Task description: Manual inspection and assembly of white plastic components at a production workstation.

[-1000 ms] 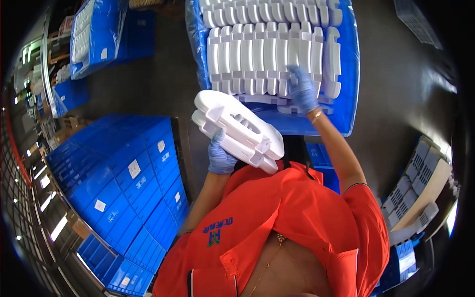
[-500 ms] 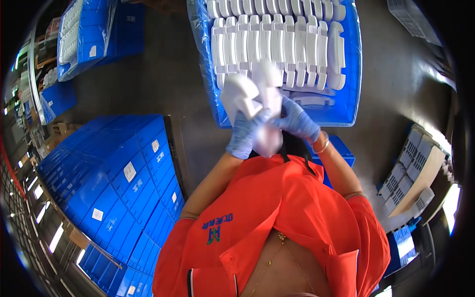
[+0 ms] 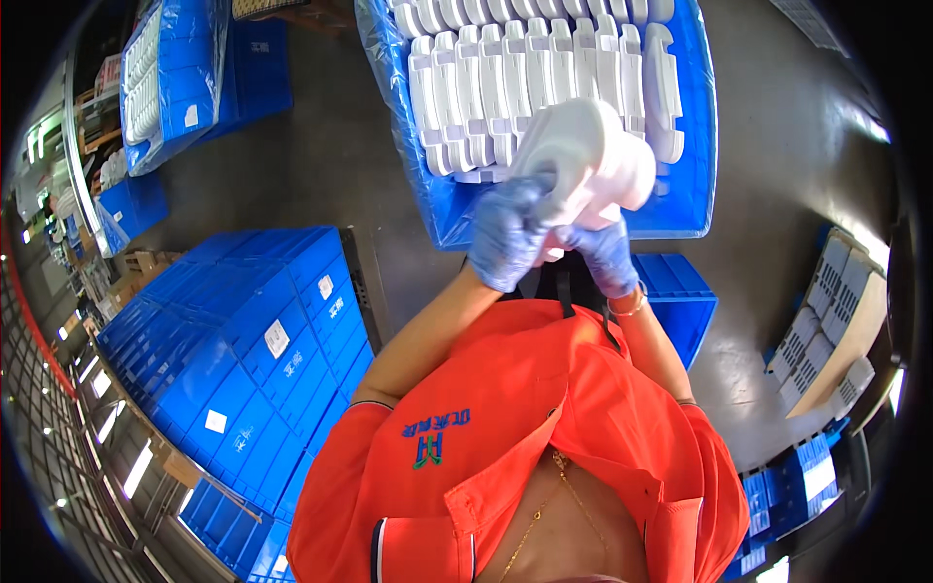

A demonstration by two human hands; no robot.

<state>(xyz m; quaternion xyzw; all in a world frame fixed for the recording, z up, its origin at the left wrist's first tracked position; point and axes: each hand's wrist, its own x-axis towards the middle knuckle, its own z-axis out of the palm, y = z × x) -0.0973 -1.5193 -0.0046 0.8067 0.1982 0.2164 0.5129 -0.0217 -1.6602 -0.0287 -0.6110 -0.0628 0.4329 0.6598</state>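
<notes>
Your view comes from the left one of two fisheye cameras, which you wear side by side on your head; it faces steeply down along your body, so your red shirt (image 3: 515, 398) is very near and fills the lower middle; your left hand (image 3: 507, 235) and right hand (image 3: 606, 257) come close to the centre; beyond them, the blue bin (image 3: 694, 199) is cut by the upper edge; the picture stands upright, with your left at its left; toward the dark round rim, straight edges are bent.
</notes>
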